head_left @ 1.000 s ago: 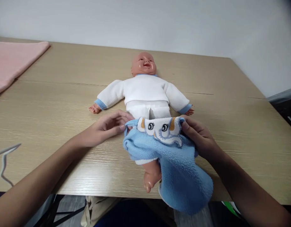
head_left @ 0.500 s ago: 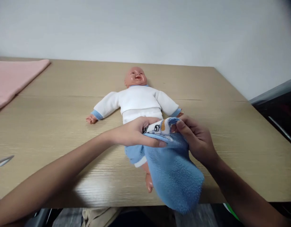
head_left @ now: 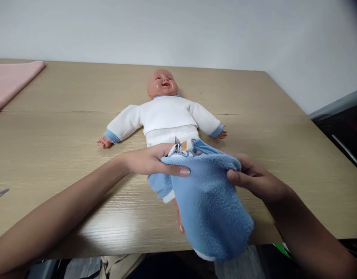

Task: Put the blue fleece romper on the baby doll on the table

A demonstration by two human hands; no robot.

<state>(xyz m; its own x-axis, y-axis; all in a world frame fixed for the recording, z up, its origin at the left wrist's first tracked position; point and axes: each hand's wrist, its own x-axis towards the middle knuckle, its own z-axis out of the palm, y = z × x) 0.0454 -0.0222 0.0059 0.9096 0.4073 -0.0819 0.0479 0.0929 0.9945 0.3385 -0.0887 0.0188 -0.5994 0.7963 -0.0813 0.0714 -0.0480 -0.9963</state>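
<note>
A baby doll (head_left: 169,112) in a white top with blue cuffs lies on its back, head away from me. Held above its lower body is a blue fleece hat (head_left: 213,201), its opening upward and its rounded end hanging over the table's front edge. White cloth with an embroidered eye and an orange patch shows at the opening. My left hand (head_left: 158,161) grips the left rim, thumb outside and fingers hidden behind. On the right rim, my right hand (head_left: 254,176) pinches the edge between thumb and fingers. The hat hides much of the doll's legs.
The wooden table (head_left: 65,155) runs back to a pale wall. A folded pink cloth (head_left: 12,81) lies at its far left. A thin pale pointed object (head_left: 0,194) enters at the left edge. Something dark (head_left: 341,128) stands beyond the table's right side.
My right hand has moved right and slightly down to the outer rim, spreading the opening wider. The embroidered part now shows less. The view has shifted slightly.
</note>
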